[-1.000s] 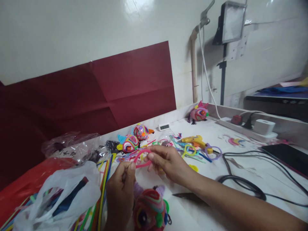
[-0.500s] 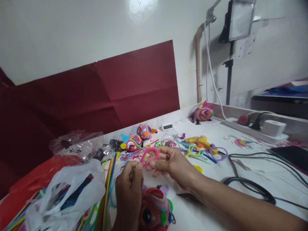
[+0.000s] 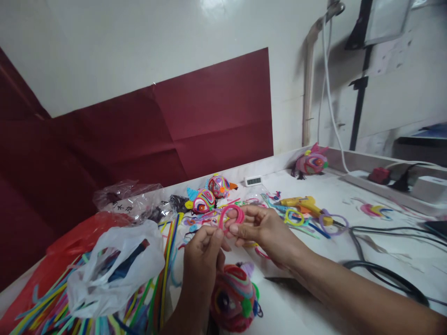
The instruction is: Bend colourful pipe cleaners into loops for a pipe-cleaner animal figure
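Note:
Between my two hands is a pink pipe cleaner (image 3: 240, 215) bent into a coil of loops. My left hand (image 3: 206, 251) pinches its lower left side between thumb and fingers. On the right side of the loops, my right hand (image 3: 261, 230) grips the coil with thumb and fingertips. Right below my hands sits a round ball-shaped figure (image 3: 234, 298) covered in coiled coloured pipe cleaners, with a dark eye and green and lilac bits; my left wrist partly covers it.
Left lie a white plastic bag (image 3: 101, 265) and many loose pipe cleaners (image 3: 167, 265). Behind stand two colourful figures (image 3: 203, 201), a small white display (image 3: 253, 180) and, farther right, a pink figure (image 3: 310, 163). A yellow glue gun (image 3: 303, 204), black cable (image 3: 384, 274) and power strip (image 3: 394, 188) lie right.
The view has turned left, so everything sits farther right in the picture. More overlapping turns of the pink pipe cleaner show between my hands, which both keep their hold.

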Available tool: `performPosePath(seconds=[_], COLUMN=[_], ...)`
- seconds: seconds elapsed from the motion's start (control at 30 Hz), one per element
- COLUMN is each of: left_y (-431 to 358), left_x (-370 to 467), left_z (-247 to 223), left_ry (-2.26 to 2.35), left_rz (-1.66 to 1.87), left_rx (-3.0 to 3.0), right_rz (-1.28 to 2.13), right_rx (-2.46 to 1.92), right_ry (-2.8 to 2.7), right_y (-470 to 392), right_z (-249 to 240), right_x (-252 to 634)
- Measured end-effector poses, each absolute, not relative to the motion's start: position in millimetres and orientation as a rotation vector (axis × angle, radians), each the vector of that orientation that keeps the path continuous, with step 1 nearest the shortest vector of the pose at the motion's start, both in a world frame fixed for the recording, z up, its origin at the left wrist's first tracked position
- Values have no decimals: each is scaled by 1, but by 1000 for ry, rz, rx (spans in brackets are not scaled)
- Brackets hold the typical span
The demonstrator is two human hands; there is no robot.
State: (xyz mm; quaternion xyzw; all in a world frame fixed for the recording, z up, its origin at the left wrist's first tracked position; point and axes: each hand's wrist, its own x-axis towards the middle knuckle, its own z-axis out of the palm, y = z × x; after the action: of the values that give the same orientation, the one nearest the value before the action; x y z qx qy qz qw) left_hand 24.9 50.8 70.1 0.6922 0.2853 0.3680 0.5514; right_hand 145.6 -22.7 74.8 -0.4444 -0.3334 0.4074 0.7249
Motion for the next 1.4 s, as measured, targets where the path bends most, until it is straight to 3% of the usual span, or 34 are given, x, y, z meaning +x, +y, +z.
performPosePath(seconds=[0.6, 1.4], left_y=[53, 55], left_x=[22, 22], left_z=[58, 66], left_ry=[734, 667], left_rz=[1120, 948], left_rx=[2058, 1802], right_rz=[902, 983], right_rx=[-1047, -981], right_ry=[-812, -869], right_y=[-18, -23], right_z=[74, 76], right_x=[144, 145])
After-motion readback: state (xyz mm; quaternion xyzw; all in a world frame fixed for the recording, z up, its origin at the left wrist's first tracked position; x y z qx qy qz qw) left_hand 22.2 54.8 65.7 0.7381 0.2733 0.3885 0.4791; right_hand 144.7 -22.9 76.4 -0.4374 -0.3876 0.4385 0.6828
